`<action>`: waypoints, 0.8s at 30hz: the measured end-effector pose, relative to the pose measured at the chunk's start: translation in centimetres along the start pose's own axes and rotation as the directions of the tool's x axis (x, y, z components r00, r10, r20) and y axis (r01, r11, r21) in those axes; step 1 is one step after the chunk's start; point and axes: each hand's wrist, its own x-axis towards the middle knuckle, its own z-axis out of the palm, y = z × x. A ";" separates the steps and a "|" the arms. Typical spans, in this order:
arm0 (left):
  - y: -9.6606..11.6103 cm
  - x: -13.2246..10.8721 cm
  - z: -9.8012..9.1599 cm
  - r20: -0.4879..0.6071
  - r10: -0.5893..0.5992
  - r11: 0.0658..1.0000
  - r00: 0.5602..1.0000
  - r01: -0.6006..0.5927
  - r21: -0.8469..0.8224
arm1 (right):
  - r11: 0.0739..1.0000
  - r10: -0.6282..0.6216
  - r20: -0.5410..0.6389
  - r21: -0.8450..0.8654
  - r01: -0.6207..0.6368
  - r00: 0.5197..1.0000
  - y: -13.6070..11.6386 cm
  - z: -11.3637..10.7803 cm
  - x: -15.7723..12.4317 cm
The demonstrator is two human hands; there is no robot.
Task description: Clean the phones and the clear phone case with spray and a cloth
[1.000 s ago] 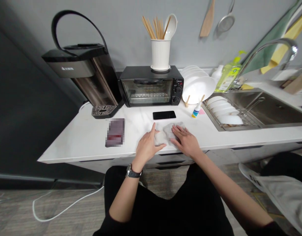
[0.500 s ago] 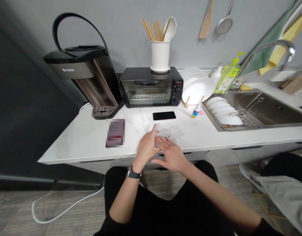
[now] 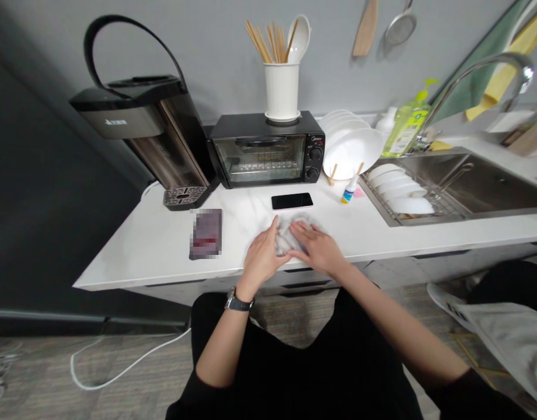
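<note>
A small grey-white cloth (image 3: 290, 233) lies crumpled on the white counter (image 3: 154, 245) near its front edge. My left hand (image 3: 264, 255), with a watch on the wrist, rests flat on the cloth's left part, fingers stretched out. On the right part lies my right hand (image 3: 317, 248), also flat with fingers extended. Most of the cloth is hidden under both hands. A black phone (image 3: 292, 201) lies just behind the cloth.
A pixelated dark booklet (image 3: 206, 233) lies to the left. Behind stand a water dispenser (image 3: 154, 134), a toaster oven (image 3: 266, 150) carrying a utensil holder (image 3: 281, 87), stacked plates (image 3: 351, 149) and a small bottle (image 3: 349, 192). A sink (image 3: 465, 186) with dishes is at right.
My right hand slid left over the cloth and back onto it; the cloth looks more gathered between both hands. The view shifted slightly.
</note>
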 end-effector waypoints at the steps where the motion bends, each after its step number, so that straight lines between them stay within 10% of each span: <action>1: 0.0 0.0 0.0 -0.010 0.005 1.000 1.000 -0.005 -0.008 | 0.997 0.061 -0.028 -0.035 -0.062 0.998 0.7 -0.3 -0.3; 9: -0.5 -0.2 0.2 0.000 0.031 0.999 1.000 -0.031 0.014 | 0.993 -0.082 -0.001 0.083 0.082 0.997 -2.0 0.7 -1.1; 14: -0.2 -0.1 0.2 -0.021 0.023 1.000 1.000 -0.023 0.003 | 0.991 0.122 -0.080 -0.051 -0.126 0.989 0.8 -0.1 -0.6; 20: -0.1 -0.1 0.1 -0.012 0.002 0.999 1.000 -0.002 0.033 | 0.996 -0.074 -0.003 0.052 0.074 0.997 -1.8 0.9 -1.0; 24: 0.1 -0.2 0.0 -0.020 0.015 1.000 1.000 -0.015 0.026 | 0.997 0.065 -0.031 -0.044 -0.067 0.997 0.6 0.4 -0.3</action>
